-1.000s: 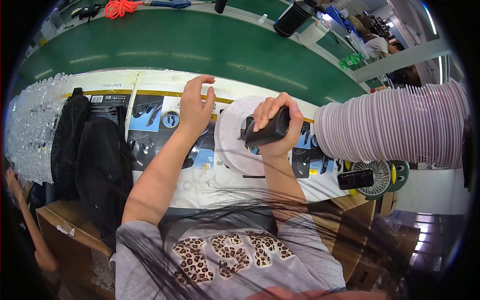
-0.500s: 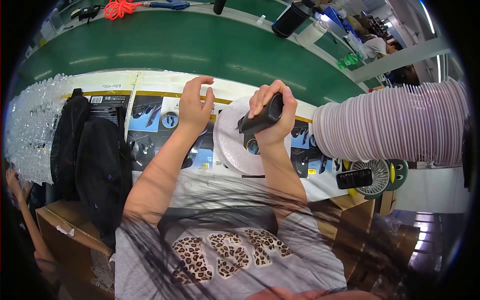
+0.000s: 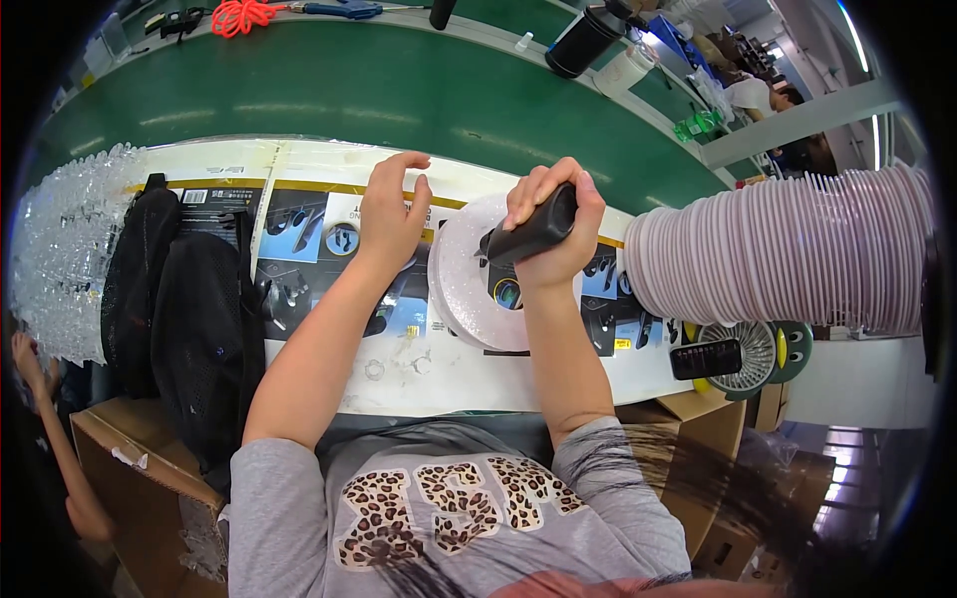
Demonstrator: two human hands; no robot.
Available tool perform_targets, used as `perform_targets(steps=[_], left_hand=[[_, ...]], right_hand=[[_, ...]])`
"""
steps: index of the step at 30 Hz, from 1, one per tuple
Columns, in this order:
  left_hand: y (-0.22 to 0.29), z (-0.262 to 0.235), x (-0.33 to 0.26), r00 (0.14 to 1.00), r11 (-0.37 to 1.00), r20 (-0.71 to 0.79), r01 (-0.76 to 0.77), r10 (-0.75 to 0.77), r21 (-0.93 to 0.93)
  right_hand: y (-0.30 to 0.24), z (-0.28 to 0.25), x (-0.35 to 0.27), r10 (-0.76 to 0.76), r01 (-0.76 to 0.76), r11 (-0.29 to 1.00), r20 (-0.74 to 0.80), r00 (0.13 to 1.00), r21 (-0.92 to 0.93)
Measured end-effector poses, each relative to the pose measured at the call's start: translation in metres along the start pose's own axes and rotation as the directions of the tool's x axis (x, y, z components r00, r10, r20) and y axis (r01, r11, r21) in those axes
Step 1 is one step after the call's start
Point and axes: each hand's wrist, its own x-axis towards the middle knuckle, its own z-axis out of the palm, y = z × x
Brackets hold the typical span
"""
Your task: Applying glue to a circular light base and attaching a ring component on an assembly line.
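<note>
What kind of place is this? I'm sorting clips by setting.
Probably a factory assembly line: a green conveyor belt runs past the bench, a long stack of pink discs lies alongside, and cardboard boxes sit below.

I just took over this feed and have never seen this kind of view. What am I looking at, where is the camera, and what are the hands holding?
There is no machine: a person works with bare hands. The single picture comes from a fisheye camera on their head looking down, so edges bend. The right hand grips a black handheld tool over a white disc. The left hand rests open on the white bench, holding nothing. A stack of pale discs lies to the right, black mesh bags to the left, and a green conveyor belt runs beyond.
</note>
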Motion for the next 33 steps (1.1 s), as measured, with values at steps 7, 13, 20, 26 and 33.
perform_targets(steps=[7, 13, 20, 26, 33], left_hand=[[0.001, 0.001, 0.000, 1.000, 1.000, -0.011, -0.009, 0.009, -0.001], [0.000, 0.002, 0.000, 1.000, 1.000, -0.014, -0.012, 0.012, -0.008], [-0.002, 0.002, 0.000, 1.000, 1.000, -0.017, -0.013, 0.013, -0.012], [-0.001, 0.002, 0.001, 1.000, 1.000, -0.010, -0.012, 0.012, -0.007], [0.000, 0.001, -0.002, 1.000, 1.000, 0.000, 0.002, -0.002, 0.005]], right_hand=[[0.010, 0.010, 0.000, 0.020, -0.023, 0.998, 0.042, 0.999, 0.061], [0.016, 0.014, -0.001, 0.049, -0.053, 0.995, 0.060, 0.997, 0.083], [0.016, 0.019, -0.002, 0.086, -0.087, 0.996, 0.034, 0.996, 0.034], [0.019, 0.017, -0.002, 0.077, -0.078, 0.996, 0.020, 0.997, 0.034], [0.002, 0.018, -0.012, 0.103, -0.106, 0.993, 0.047, 0.994, 0.059]])
